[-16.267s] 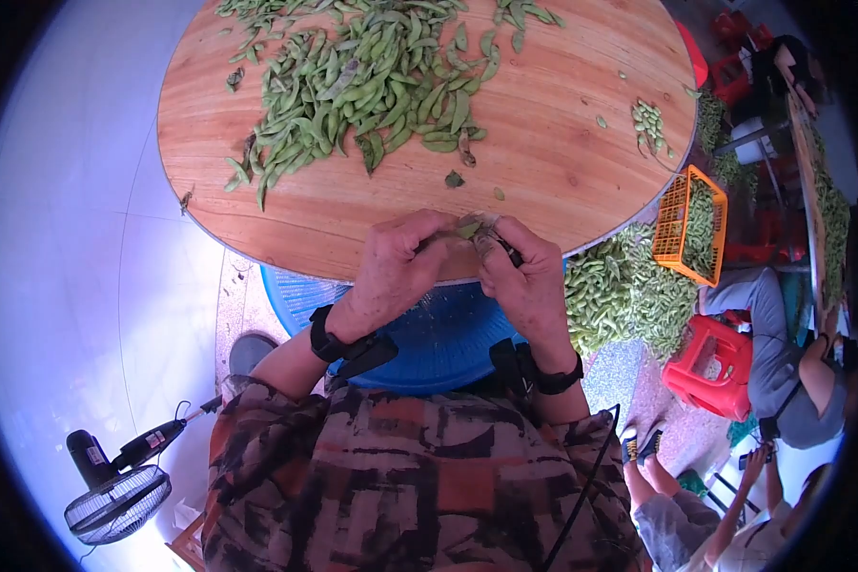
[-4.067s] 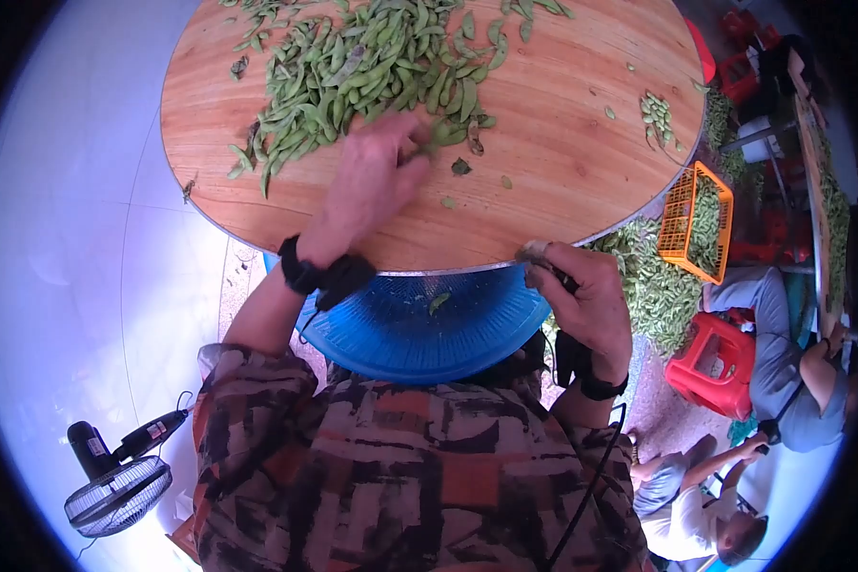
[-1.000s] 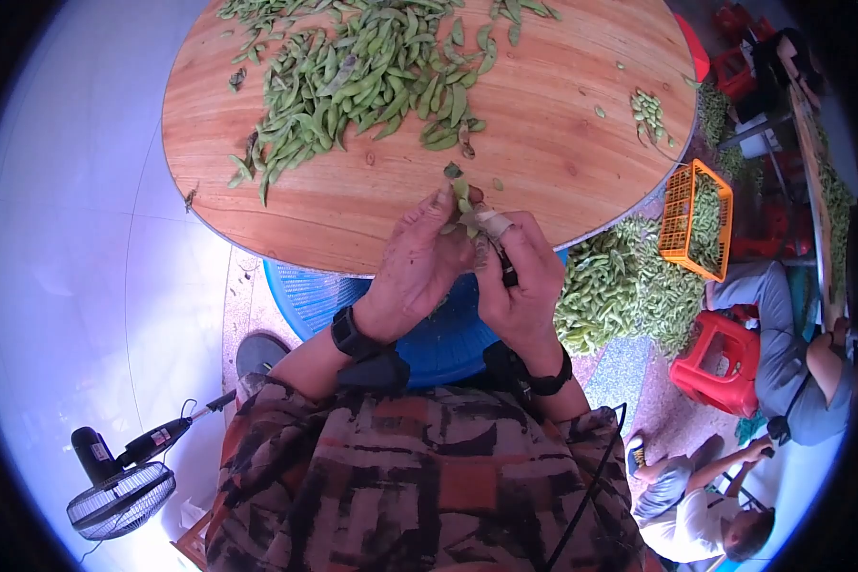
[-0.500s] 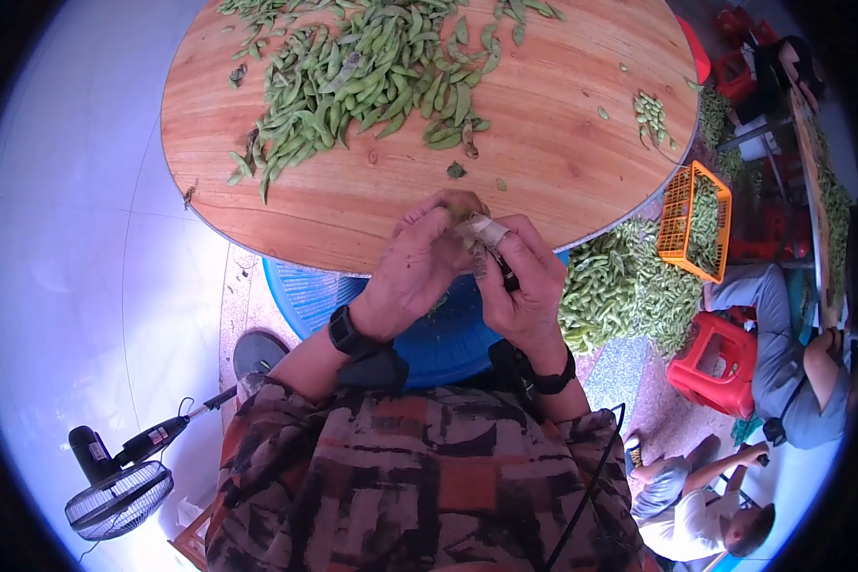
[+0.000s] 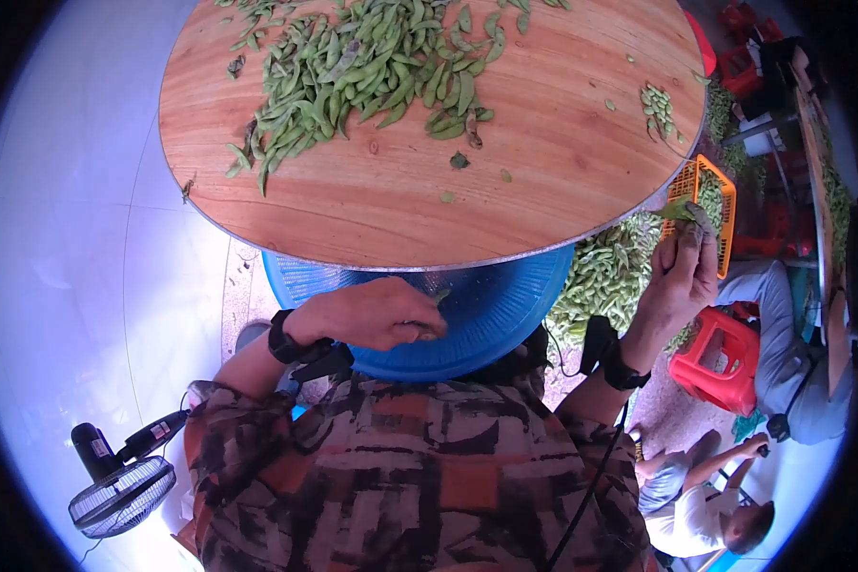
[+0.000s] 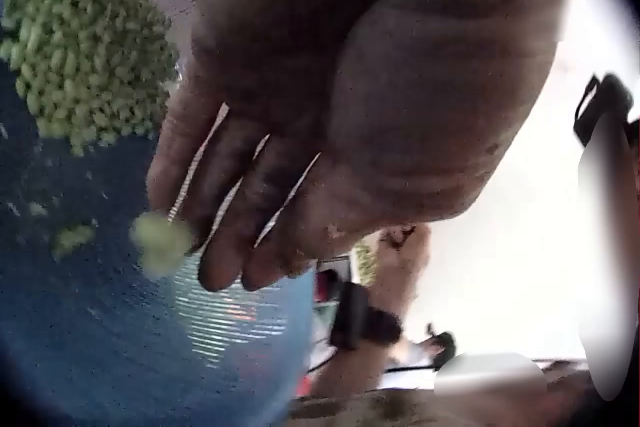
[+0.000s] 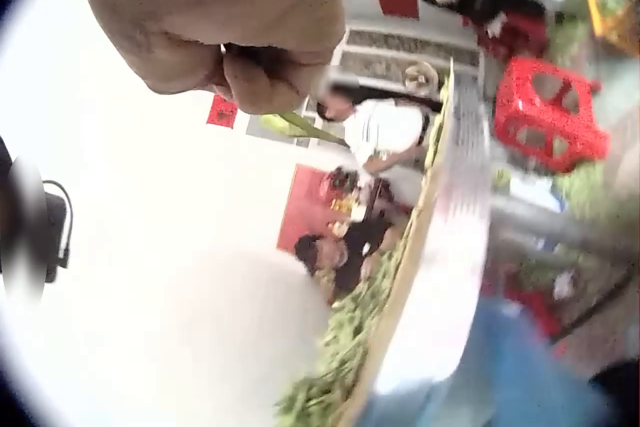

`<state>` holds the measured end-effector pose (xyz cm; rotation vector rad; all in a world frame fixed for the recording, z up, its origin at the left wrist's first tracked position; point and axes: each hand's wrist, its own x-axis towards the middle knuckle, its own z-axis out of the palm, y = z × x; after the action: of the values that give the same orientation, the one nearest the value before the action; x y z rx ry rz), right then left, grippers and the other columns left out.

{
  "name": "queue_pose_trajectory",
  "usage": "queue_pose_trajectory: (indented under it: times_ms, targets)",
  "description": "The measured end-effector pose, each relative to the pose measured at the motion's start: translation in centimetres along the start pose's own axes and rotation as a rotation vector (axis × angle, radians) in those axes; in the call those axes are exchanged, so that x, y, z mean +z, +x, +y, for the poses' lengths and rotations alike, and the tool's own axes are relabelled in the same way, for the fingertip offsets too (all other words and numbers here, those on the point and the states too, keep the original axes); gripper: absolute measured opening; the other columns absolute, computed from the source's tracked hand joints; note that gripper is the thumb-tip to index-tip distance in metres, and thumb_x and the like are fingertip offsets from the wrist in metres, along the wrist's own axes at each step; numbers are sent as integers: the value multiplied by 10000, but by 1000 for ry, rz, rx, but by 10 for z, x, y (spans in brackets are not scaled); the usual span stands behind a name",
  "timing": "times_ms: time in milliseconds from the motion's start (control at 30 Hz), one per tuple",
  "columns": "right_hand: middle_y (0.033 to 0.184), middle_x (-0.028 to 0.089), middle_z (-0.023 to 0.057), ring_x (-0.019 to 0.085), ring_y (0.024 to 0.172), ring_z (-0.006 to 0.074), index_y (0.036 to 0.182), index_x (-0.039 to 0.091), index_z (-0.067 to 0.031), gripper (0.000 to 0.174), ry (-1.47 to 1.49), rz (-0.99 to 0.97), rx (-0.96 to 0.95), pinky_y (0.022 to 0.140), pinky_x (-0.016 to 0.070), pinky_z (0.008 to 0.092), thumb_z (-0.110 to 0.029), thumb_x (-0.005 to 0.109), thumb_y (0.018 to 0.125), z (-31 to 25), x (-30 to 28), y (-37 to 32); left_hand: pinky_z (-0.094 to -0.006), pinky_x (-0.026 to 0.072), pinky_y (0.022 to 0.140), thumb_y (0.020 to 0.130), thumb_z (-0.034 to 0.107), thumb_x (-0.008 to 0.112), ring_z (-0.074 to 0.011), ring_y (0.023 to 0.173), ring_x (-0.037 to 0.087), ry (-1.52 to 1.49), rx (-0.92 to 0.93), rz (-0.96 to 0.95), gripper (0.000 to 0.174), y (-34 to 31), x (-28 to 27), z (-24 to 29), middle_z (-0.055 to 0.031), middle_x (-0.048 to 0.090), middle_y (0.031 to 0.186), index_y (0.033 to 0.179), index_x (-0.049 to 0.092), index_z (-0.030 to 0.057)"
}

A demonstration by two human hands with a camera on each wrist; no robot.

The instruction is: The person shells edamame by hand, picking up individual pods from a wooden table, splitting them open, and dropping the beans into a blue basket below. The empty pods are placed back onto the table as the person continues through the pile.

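Note:
My left hand (image 5: 402, 322) hovers low over the blue basket (image 5: 505, 305) under the table's near edge. In the left wrist view its fingers (image 6: 225, 247) point down, relaxed, and a green bean (image 6: 160, 243) drops from them; a heap of shelled beans (image 6: 85, 47) lies in the basket (image 6: 110, 347). My right hand (image 5: 688, 250) is out to the right and pinches a green pod shell (image 5: 677, 208) above the floor pile of pods (image 5: 605, 276). The right wrist view shows that hand (image 7: 250, 72) curled on the pod shell (image 7: 295, 127).
A round wooden table (image 5: 543, 181) carries a big spread of green pods (image 5: 372, 67) and a small bean heap (image 5: 656, 105). An orange crate (image 5: 725, 205), a red stool (image 5: 725, 362) and seated people are at the right. A fan (image 5: 124, 481) stands at the lower left.
The hands, together at the table's edge working a pod half a second ago, have parted. The left dropped over the basket and lets beans go; the right swung out right with the shell.

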<state>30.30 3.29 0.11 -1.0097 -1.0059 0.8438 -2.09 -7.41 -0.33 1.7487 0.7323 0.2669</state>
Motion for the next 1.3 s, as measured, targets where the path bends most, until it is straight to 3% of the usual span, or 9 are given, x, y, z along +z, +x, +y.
queue_pose_trajectory:
  times_ms: [133, 233, 333, 467, 967, 1033, 1133, 1267, 1300]
  targets:
    - [878, 704, 77, 601, 675, 77, 1211, 607, -1, 316, -757, 8, -134, 626, 475, 217, -43, 476, 927, 16, -5, 0, -426, 472, 793, 845, 119, 566, -346, 923, 591, 554, -147, 91, 186, 0, 43, -52, -176, 582, 911, 951, 581, -33]
    - [866, 708, 104, 625, 714, 83, 1203, 611, -3, 316, -803, -30, -91, 652, 486, 226, -38, 482, 917, 15, 5, -5, -443, 474, 789, 819, 81, 555, -358, 911, 587, 635, 69, 234, 159, 14, 48, -85, -204, 586, 914, 899, 589, -52]
    - [855, 712, 133, 661, 763, 110, 1208, 610, -11, 328, -795, -44, -64, 688, 506, 246, -37, 479, 908, 11, 9, -8, -466, 479, 763, 778, 52, 559, -370, 891, 582, 576, -148, 8, 125, 36, 43, -86, -236, 579, 909, 820, 598, -59]
    - [848, 710, 127, 667, 777, 118, 1200, 614, -9, 323, -799, -75, -80, 700, 514, 259, -30, 477, 909, 14, 2, -6, -479, 481, 732, 732, 32, 566, -373, 877, 582, 621, -139, 167, 97, 44, 65, -114, -252, 578, 896, 755, 595, -57]
    - [831, 690, 82, 631, 764, 94, 1158, 634, 1, 279, -655, -125, -67, 680, 495, 234, -6, 488, 921, 17, 18, -8, -498, 519, 659, 747, 54, 567, -386, 778, 640, 733, -262, -6, 117, 50, 62, -93, -228, 622, 791, 819, 635, -8]
    - [834, 689, 77, 628, 764, 92, 1157, 635, 1, 279, -631, -125, -66, 677, 494, 233, -4, 489, 920, 16, 17, -8, -489, 525, 623, 768, 49, 555, -386, 763, 646, 692, -73, 129, 188, 44, 64, -77, -236, 617, 809, 940, 607, -6]
    - [832, 686, 70, 619, 756, 88, 1156, 636, 2, 278, -621, -117, -57, 671, 489, 230, -5, 490, 920, 13, 16, -8, -474, 526, 600, 775, 22, 560, -385, 760, 649, 730, -237, 61, 289, 50, 59, -37, -243, 608, 872, 1062, 545, 2]
    - [833, 683, 72, 614, 760, 89, 1156, 632, 12, 280, -598, -117, -90, 681, 486, 221, -5, 486, 918, 7, 18, -8, -459, 534, 602, 784, 13, 576, -384, 783, 651, 643, -248, 47, 320, 57, 37, 22, -225, 594, 955, 1097, 512, 9]
    - [840, 683, 71, 613, 760, 92, 1159, 629, 15, 283, -575, -110, -88, 680, 485, 219, -4, 484, 917, 3, 19, -10, -455, 537, 627, 786, 10, 583, -378, 805, 645, 523, -135, 199, 322, 61, 34, 34, -204, 586, 959, 1097, 503, 12]
